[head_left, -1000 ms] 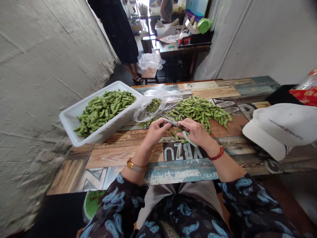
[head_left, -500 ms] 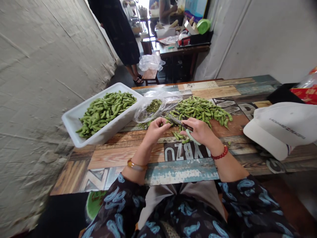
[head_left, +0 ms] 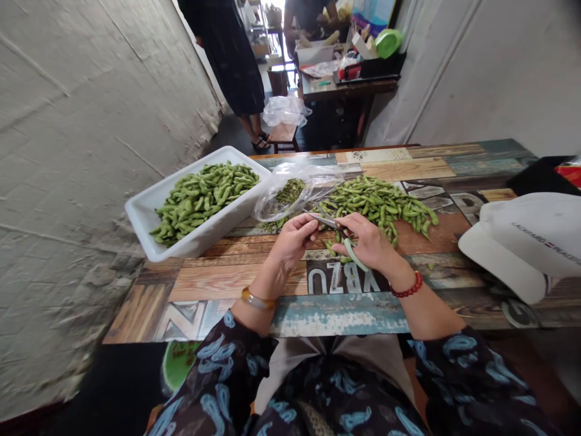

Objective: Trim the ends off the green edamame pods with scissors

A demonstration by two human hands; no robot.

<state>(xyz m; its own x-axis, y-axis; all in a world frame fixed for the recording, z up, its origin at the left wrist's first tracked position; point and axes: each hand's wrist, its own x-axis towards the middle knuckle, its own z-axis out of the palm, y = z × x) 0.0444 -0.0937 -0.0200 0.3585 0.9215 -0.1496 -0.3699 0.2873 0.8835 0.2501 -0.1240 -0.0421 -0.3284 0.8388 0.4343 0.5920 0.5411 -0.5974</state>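
Your right hand point(head_left: 363, 239) is closed around the scissors point(head_left: 327, 222), their blades pointing toward your left hand point(head_left: 297, 236), whose thumb and fingertips are pinched together by the tips; I cannot tell what they hold. The loose pods point(head_left: 379, 201) lie heaped on the table point(head_left: 236, 281) just beyond your right hand. More pods fill the tub point(head_left: 218, 235) at left, beside a clear bag point(head_left: 267, 207) of trimmings point(head_left: 290, 192).

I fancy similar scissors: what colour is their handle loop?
The scissors have a pale green handle loop, best seen in the head view.
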